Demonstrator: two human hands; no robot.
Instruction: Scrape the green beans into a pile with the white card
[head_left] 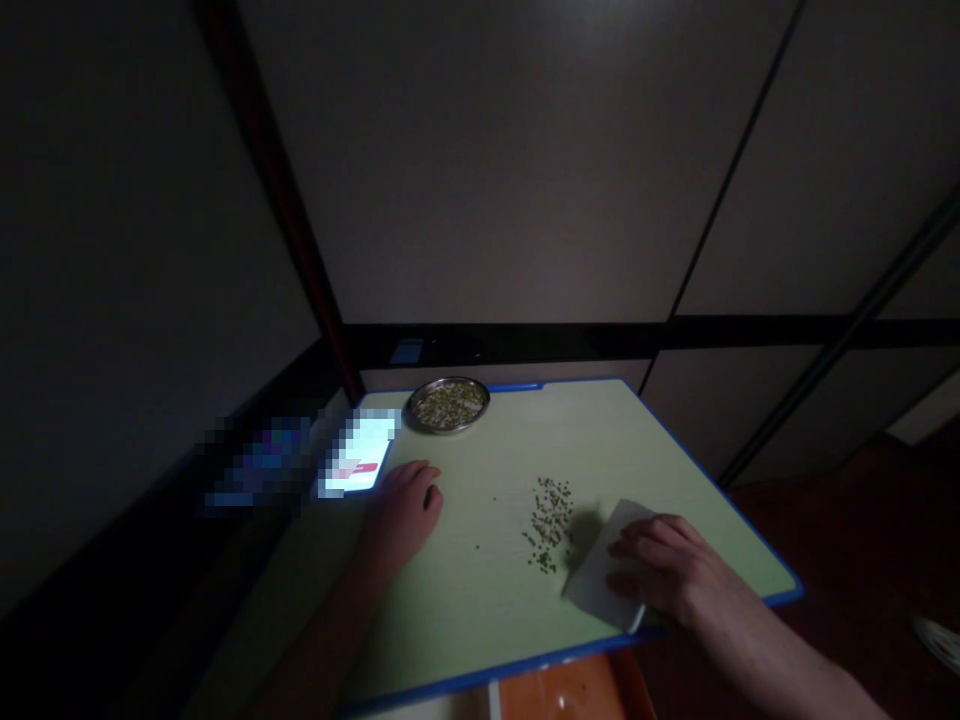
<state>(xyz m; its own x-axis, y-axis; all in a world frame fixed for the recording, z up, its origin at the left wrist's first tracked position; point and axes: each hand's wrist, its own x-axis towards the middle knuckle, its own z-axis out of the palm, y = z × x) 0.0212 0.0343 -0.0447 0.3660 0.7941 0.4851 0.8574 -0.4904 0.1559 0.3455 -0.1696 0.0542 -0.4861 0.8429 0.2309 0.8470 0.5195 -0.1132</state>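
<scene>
My right hand (667, 560) grips a flat white sheet (607, 575), which looks like paper or card, at the right front of the pale green table. Just left of the sheet lies a loose patch of small green beans (551, 522); a few stray ones sit farther left. My left hand (409, 497) rests on the table's left side, thumb apart from loosely bent fingers, with nothing visible in it. Beyond it, a round metal dish (449, 405) holds many more of the green beans.
A lit screen (361, 455) lies at the table's left edge, partly blurred out. The table (577, 425) has a blue rim and stands against panelled walls (487, 200). Below its front edge shows an orange tray or drawer (570, 690). A shoe (937, 640) is on the floor at right.
</scene>
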